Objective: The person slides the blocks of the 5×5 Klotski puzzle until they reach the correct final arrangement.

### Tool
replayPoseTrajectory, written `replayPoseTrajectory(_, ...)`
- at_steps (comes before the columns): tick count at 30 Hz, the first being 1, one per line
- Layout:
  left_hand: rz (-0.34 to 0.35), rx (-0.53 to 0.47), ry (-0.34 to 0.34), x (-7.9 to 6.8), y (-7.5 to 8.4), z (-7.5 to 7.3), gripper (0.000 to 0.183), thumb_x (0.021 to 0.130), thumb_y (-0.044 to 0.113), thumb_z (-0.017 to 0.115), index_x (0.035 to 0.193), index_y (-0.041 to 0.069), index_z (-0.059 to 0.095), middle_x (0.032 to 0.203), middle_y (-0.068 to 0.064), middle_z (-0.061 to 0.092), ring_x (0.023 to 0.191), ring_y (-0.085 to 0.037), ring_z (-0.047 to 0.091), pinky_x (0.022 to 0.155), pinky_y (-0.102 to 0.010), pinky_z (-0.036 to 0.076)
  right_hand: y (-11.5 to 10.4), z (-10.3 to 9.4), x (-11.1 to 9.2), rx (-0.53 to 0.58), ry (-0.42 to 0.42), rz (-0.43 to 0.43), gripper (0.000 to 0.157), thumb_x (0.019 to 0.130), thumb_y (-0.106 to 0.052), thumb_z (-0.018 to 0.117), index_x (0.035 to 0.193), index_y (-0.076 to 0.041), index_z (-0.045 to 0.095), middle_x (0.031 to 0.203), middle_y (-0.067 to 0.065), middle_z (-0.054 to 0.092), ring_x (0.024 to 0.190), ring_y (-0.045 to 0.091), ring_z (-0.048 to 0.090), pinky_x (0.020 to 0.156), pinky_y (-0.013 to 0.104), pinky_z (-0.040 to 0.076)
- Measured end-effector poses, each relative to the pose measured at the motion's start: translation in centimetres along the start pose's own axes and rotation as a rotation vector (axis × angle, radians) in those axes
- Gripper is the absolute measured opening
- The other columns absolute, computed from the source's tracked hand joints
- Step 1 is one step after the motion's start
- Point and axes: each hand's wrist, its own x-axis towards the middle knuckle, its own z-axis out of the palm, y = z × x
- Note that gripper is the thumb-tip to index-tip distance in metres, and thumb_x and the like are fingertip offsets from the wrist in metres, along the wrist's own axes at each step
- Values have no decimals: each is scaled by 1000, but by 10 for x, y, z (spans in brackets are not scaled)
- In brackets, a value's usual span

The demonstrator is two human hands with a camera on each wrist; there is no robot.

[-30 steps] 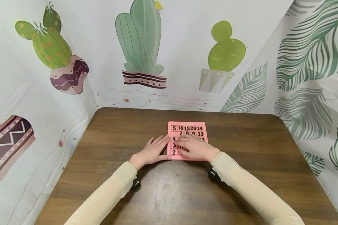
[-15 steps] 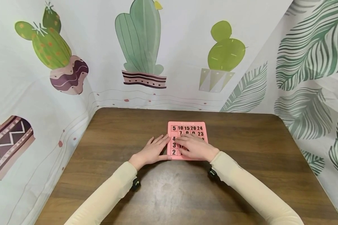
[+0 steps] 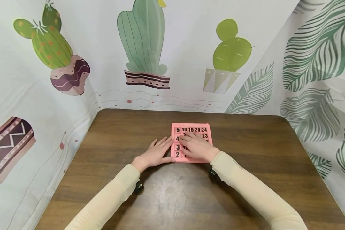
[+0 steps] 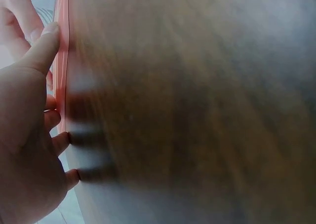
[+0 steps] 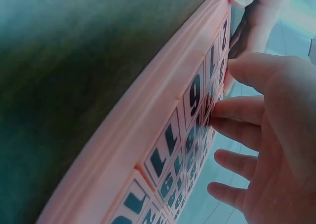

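Tile 4 point(image 3: 177, 138): slid away from the person since half a second ago, so it lies nearer tile 5 point(image 3: 177, 130), with a wider gap from tile 3 point(image 3: 177, 147).
Right hand point(image 3: 196, 148): also a little farther up; it lies over the board with fingers gently bent and not clamped, index and middle close together, the others apart. Its foremost fingertip is just beside tile 4; I cannot tell whether they touch.
Left hand point(image 3: 153, 156): unmoved, fingers extended and loosely apart along the board's left edge, thumb pressed against the near side by the corner.
Pink number slide puzzle point(image 3: 195, 125): flat on the far half of the table, near its middle, between the hands. Top row reads 5, 10, 15, 20, 24; several other numbers are covered by the right hand.
Brown wood-grain table point(image 3: 253, 143): bears the puzzle and the shadows of both arms.
Cream sleeves point(image 3: 256, 188): on both forearms, a black device point(image 3: 139, 186) beneath each wrist.
Cactus-print cloth point(image 3: 187, 48): hangs behind the table.
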Motion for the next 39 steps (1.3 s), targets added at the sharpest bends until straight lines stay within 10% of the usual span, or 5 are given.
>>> replayPoseTrajectory(39, -6, 24, 17, 2, -3, 6, 90, 100, 60, 60, 166, 11, 27, 174, -6, 19, 160, -29, 17, 124, -63, 12, -2, 3, -8, 76, 66, -82, 40, 106, -29, 57, 139, -8, 68, 147, 11, 62, 144, 37, 48, 117, 62, 34)
